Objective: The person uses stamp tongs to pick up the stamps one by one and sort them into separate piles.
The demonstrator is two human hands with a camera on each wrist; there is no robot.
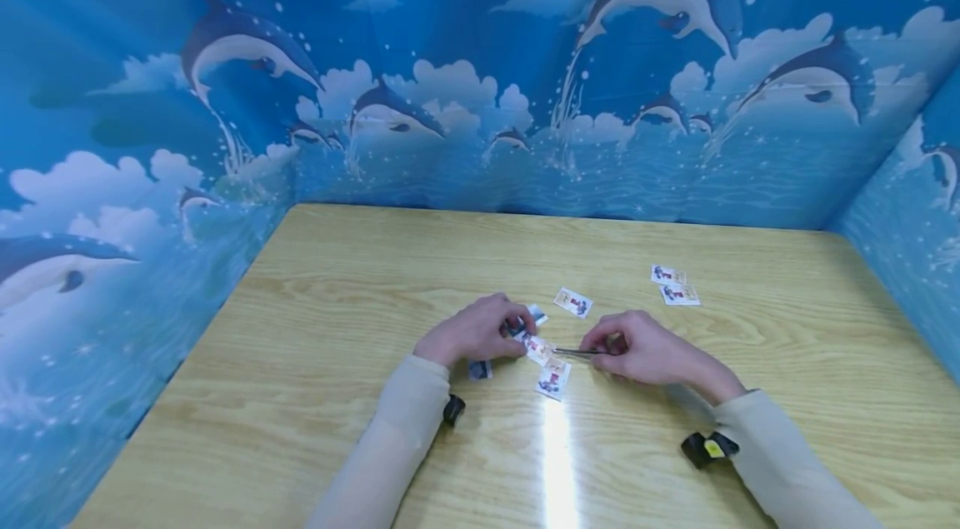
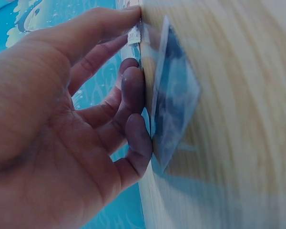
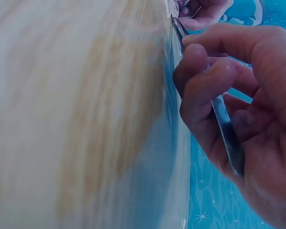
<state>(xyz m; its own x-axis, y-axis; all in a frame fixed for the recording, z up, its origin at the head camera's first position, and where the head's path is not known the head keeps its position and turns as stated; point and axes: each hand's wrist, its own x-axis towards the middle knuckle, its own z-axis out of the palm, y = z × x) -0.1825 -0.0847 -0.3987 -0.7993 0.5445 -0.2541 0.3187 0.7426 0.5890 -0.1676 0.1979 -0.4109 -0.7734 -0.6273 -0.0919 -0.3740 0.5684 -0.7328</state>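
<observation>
My left hand (image 1: 483,331) rests on the table with bent fingers, its thumb and fingertips holding the edge of a small printed picture card (image 1: 537,348). From the right, my right hand (image 1: 637,346) grips metal tweezers (image 1: 576,352), whose tips reach that card's right edge. In the right wrist view the tweezers' shank (image 3: 227,138) runs beneath the curled fingers. Just below lies another printed card (image 1: 553,380). A dark blue card (image 2: 174,95) lies flat near the left palm. Fingers partly cover a further card (image 1: 537,315).
A single card (image 1: 573,302) lies beyond the hands. Two cards overlap at the back right, the lower one (image 1: 680,295) nearer. The wood-grain table (image 1: 337,304) meets a dolphin-printed blue curtain (image 1: 450,154) at the back and sides. A bright reflection streaks the table's front.
</observation>
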